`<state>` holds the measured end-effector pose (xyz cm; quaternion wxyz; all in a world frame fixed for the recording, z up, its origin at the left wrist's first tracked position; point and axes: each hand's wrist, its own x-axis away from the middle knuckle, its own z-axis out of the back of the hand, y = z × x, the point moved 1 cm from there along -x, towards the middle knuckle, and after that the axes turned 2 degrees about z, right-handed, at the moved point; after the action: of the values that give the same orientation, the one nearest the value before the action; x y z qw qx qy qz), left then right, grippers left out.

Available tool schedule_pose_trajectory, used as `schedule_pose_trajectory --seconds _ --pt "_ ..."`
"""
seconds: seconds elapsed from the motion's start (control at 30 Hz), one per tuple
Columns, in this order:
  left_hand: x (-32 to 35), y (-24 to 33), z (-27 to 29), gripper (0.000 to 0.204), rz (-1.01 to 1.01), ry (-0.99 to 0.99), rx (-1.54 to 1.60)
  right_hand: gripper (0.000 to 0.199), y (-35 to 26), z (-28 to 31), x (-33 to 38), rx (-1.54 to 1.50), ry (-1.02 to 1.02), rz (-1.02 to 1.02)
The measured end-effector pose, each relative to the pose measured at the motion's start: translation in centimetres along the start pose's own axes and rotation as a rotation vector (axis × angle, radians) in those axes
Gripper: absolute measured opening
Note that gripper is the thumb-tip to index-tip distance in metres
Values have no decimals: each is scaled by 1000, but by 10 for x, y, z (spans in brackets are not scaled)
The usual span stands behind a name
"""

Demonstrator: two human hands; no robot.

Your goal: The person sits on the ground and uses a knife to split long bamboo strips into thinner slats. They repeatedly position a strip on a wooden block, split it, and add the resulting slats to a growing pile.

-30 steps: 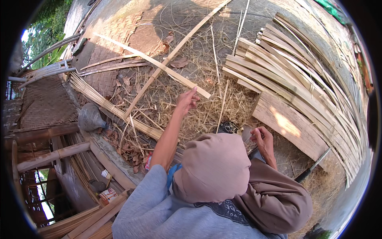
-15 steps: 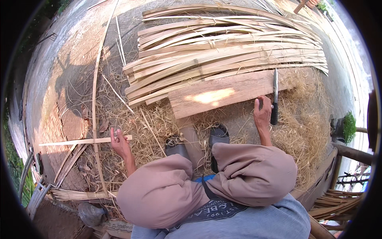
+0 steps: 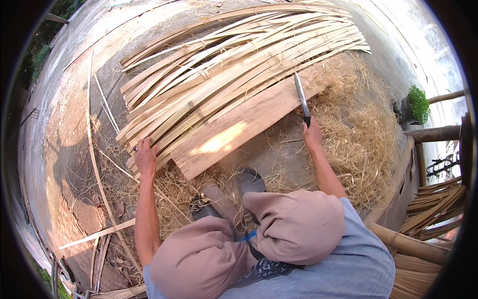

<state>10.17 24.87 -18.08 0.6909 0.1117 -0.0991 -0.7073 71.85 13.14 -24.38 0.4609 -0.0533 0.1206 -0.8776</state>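
Both hands have moved since half a second ago. Left hand point(image 3: 145, 157) was beside a short pale strip point(image 3: 99, 232), and now it is at the near left ends of the big pile of flat strips point(image 3: 224, 74). Its fingers are bent over the ends, but I cannot tell if they grip one. Right hand point(image 3: 312, 135) was next to the knife point(image 3: 301, 95), and now its fingers are closed around the black handle. The blade points up and away, over the wide wooden board point(image 3: 249, 127). I cannot tell if it touches the wood.

The pile lies on the ground, just past the board. The short strip now lies across a long thin strip point(image 3: 94, 149) on the left. Curly shavings point(image 3: 363, 134) are heaped on the right. Dark sandals point(image 3: 250, 180) are on the person's feet, near the board.
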Motion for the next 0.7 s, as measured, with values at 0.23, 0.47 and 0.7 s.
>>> schedule_pose_trajectory --seconds 0.23,0.47,0.7 --pt "-20 -23 4 31 -158 30 -18 38 1 17 -5 -69 -11 117" --pt "-13 1 63 41 -296 14 -48 42 5 52 24 -222 -22 17" --pt "39 60 131 36 -351 238 334 46 9 74 48 -468 218 -47"
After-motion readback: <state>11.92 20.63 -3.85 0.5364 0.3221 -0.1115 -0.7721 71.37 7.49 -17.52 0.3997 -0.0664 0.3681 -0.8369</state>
